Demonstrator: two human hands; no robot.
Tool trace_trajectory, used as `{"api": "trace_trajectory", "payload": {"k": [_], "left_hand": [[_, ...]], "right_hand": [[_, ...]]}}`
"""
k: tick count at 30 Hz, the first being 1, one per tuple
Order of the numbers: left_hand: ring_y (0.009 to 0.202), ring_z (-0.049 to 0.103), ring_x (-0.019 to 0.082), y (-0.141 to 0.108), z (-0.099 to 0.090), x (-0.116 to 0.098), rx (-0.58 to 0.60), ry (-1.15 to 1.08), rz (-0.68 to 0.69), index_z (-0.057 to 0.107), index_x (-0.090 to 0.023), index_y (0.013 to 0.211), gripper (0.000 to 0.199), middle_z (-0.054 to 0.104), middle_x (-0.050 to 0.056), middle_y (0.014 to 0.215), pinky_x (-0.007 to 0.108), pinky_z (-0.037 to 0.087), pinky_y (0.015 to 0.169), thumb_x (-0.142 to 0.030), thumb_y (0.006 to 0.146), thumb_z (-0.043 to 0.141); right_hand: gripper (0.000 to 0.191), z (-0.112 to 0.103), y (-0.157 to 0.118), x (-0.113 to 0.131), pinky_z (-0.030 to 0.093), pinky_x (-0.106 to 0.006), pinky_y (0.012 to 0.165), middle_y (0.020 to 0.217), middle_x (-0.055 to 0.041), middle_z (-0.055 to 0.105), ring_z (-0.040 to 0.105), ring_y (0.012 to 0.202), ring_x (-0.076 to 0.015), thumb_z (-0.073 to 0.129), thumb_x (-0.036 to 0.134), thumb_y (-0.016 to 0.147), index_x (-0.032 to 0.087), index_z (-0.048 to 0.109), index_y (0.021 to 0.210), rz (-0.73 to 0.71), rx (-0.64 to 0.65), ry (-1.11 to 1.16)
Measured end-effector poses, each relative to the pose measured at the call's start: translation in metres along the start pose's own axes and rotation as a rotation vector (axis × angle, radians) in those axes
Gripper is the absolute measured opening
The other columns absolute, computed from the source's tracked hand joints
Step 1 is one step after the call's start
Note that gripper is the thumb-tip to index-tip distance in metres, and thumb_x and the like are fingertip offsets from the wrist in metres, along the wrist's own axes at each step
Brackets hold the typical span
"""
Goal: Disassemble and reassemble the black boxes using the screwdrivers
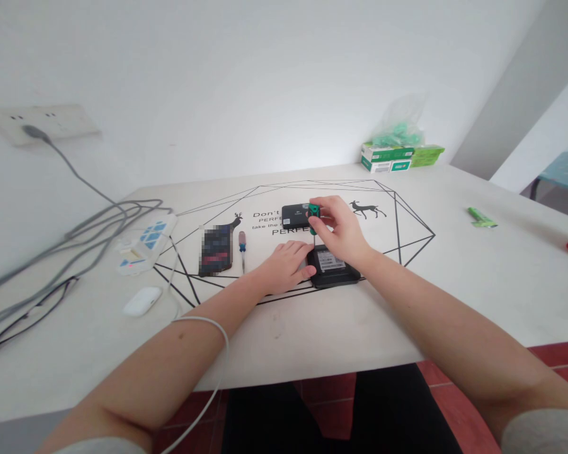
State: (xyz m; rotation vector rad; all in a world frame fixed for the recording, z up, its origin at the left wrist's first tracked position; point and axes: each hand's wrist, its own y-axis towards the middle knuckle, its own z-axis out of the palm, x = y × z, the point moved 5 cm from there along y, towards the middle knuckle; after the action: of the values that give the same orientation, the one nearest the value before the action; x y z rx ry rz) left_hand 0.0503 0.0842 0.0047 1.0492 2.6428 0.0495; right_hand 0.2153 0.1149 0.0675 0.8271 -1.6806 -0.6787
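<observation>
A small black device [335, 267] lies flat on the white table [478, 284], label side up, near the middle of the printed geometric pattern. The left hand [286, 265] rests palm down on the table at the device's left edge, fingers fairly flat and loosely spread, the fingertips touching the black casing and pressing on it rather than gripping it. The right hand [341, 230] hovers just above the device with its fingers curled shut around the green handle of a small screwdriver [313, 214], which stands roughly upright, its shaft pointing down to the device's upper left corner (the tip itself is hidden between the two hands). Just behind the hands lies a second black box [296, 216], flat and closed, so what it holds cannot be told. To the left, a dark phone [215, 250] lies beside another screwdriver [242, 247] with a reddish handle, the two close but apart. Farther left sit a white earbud case [142, 301], shut, and a white power strip [146, 244] with grey cables running from it. At the table's far edge stands a green-and-white carton [387, 157] with a clear plastic bag [400, 123] of green items on top of it, and a small green packet [481, 217] lies well to the right.
</observation>
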Motion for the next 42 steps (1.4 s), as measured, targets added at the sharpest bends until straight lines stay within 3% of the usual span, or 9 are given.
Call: {"api": "trace_trajectory", "payload": {"k": [5, 9, 16, 20, 24, 28, 33, 36, 42], "left_hand": [[0.139, 0.051, 0.038, 0.000, 0.002, 0.002, 0.004, 0.006, -0.002, 0.046, -0.014, 0.156, 0.085, 0.056, 0.022, 0.151, 0.058, 0.039, 0.117, -0.076, 0.107, 0.016], [0.138, 0.051, 0.039, 0.001, 0.004, 0.003, 0.008, 0.013, -0.009, 0.046, -0.012, 0.157, 0.086, 0.056, 0.023, 0.152, 0.059, 0.038, 0.117, -0.076, 0.106, 0.017], [0.140, 0.050, 0.038, 0.000, 0.002, 0.002, 0.022, 0.006, -0.010, 0.045, -0.014, 0.158, 0.086, 0.056, 0.022, 0.152, 0.058, 0.038, 0.118, -0.076, 0.106, 0.017], [0.140, 0.050, 0.038, 0.000, 0.001, 0.000, 0.026, 0.003, -0.016, 0.045, -0.012, 0.157, 0.090, 0.055, 0.023, 0.153, 0.058, 0.037, 0.119, -0.078, 0.105, 0.014], [0.140, 0.050, 0.039, 0.000, 0.001, 0.000, 0.030, 0.002, -0.018, 0.045, -0.013, 0.157, 0.088, 0.055, 0.023, 0.153, 0.058, 0.038, 0.118, -0.078, 0.105, 0.016], [0.140, 0.050, 0.039, 0.000, 0.001, 0.001, 0.026, -0.001, -0.006, 0.045, -0.014, 0.158, 0.085, 0.055, 0.023, 0.153, 0.060, 0.038, 0.118, -0.076, 0.106, 0.018], [0.140, 0.050, 0.039, 0.000, 0.001, 0.000, 0.019, 0.002, -0.014, 0.044, -0.014, 0.159, 0.087, 0.055, 0.023, 0.153, 0.059, 0.038, 0.118, -0.077, 0.106, 0.017], [0.140, 0.050, 0.039, 0.000, 0.001, -0.001, 0.023, -0.002, -0.015, 0.043, -0.013, 0.159, 0.087, 0.056, 0.023, 0.153, 0.059, 0.038, 0.118, -0.077, 0.106, 0.017], [0.141, 0.050, 0.039, 0.000, 0.001, -0.001, 0.018, 0.005, -0.015, 0.044, -0.013, 0.159, 0.084, 0.056, 0.023, 0.153, 0.059, 0.038, 0.118, -0.075, 0.107, 0.020]], "right_hand": [[0.039, 0.001, -0.002, -0.003, 0.067, -0.044, 0.092, 0.124, -0.0102, 0.071, 0.074, 0.108, -0.0225, 0.043, 0.023, 0.105, 0.028, 0.060, 0.140, -0.046, 0.029, 0.004], [0.039, -0.005, 0.002, 0.001, 0.060, -0.051, 0.106, 0.124, -0.0092, 0.074, 0.071, 0.116, -0.0241, 0.040, 0.015, 0.102, 0.027, 0.066, 0.127, -0.127, -0.014, -0.094], [0.034, -0.014, 0.005, 0.015, 0.061, -0.048, 0.097, 0.114, -0.0086, 0.075, 0.072, 0.112, -0.0244, 0.046, 0.006, 0.092, 0.026, 0.067, 0.109, -0.211, -0.112, -0.171], [0.017, -0.013, 0.003, 0.012, 0.064, -0.043, 0.090, 0.128, -0.0097, 0.078, 0.076, 0.103, -0.0219, 0.061, 0.019, 0.094, 0.026, 0.061, 0.110, -0.053, -0.086, -0.076], [0.034, -0.010, 0.000, 0.007, 0.064, -0.042, 0.085, 0.124, -0.0080, 0.080, 0.076, 0.098, -0.0217, 0.081, 0.037, 0.087, 0.027, 0.054, 0.104, 0.089, -0.098, -0.033], [0.033, -0.009, -0.002, 0.003, 0.065, -0.043, 0.081, 0.125, -0.0075, 0.080, 0.072, 0.084, -0.0186, 0.077, 0.036, 0.090, 0.028, 0.053, 0.111, 0.095, -0.116, -0.064], [0.034, -0.008, -0.003, 0.004, 0.066, -0.047, 0.094, 0.130, -0.0115, 0.073, 0.075, 0.109, -0.0243, 0.056, 0.027, 0.100, 0.027, 0.059, 0.134, 0.011, -0.064, -0.073], [0.037, -0.009, -0.001, 0.007, 0.067, -0.048, 0.094, 0.130, -0.0132, 0.070, 0.072, 0.117, -0.0263, 0.047, 0.024, 0.103, 0.028, 0.063, 0.136, -0.044, -0.050, -0.106], [0.042, -0.010, 0.000, 0.010, 0.057, -0.056, 0.111, 0.132, -0.0106, 0.071, 0.067, 0.127, -0.0278, 0.041, 0.016, 0.103, 0.031, 0.067, 0.133, -0.166, -0.065, -0.186]]}}
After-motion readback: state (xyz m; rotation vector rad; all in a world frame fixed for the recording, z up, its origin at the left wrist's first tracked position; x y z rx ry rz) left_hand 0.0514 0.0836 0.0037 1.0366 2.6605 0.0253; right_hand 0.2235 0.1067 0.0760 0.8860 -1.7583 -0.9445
